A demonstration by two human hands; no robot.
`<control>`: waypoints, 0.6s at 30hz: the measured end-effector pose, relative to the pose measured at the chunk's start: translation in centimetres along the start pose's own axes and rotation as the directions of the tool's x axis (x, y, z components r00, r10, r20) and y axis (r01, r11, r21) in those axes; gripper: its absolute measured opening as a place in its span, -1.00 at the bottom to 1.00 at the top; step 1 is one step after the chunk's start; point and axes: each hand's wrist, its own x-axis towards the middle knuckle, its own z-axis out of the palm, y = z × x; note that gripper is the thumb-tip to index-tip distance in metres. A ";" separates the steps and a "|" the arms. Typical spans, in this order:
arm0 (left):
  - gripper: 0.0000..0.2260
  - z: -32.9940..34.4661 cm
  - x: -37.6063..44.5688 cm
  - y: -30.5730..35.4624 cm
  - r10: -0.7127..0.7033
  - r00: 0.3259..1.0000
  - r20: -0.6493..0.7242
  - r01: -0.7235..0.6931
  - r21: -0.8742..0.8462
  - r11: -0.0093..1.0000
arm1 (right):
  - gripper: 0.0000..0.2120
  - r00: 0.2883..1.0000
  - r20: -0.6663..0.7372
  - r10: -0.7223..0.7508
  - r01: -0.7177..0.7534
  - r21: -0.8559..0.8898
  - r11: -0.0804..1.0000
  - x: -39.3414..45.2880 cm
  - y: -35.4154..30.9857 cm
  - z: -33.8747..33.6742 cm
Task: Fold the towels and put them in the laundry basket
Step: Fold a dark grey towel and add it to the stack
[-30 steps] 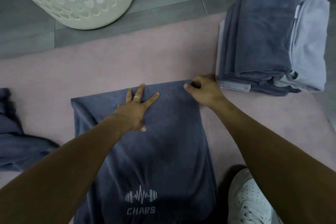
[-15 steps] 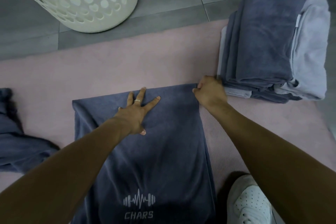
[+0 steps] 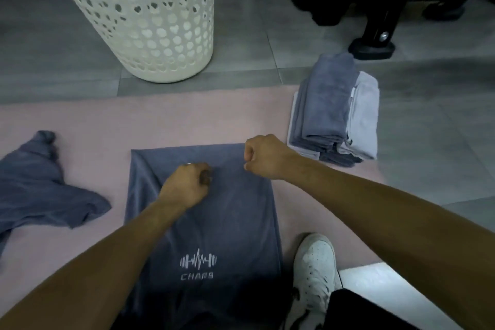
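Blue towel [image 3: 214, 211] lies flat on the pink mat [image 3: 187, 115], logo toward the person. Both hands are curled: left hand [image 3: 184, 185] bunching cloth mid-towel, right hand [image 3: 265, 157] pinching the far corner, probably to fold it over. Basket [image 3: 144, 19] waits beyond.
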 end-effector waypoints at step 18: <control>-0.79 6.1 -24.1 -4.9 -0.093 0.989 0.117 0.126 -0.307 0.943 | -0.82 0.787 0.097 0.609 -0.573 0.480 0.664 -20.8 2.9 20.8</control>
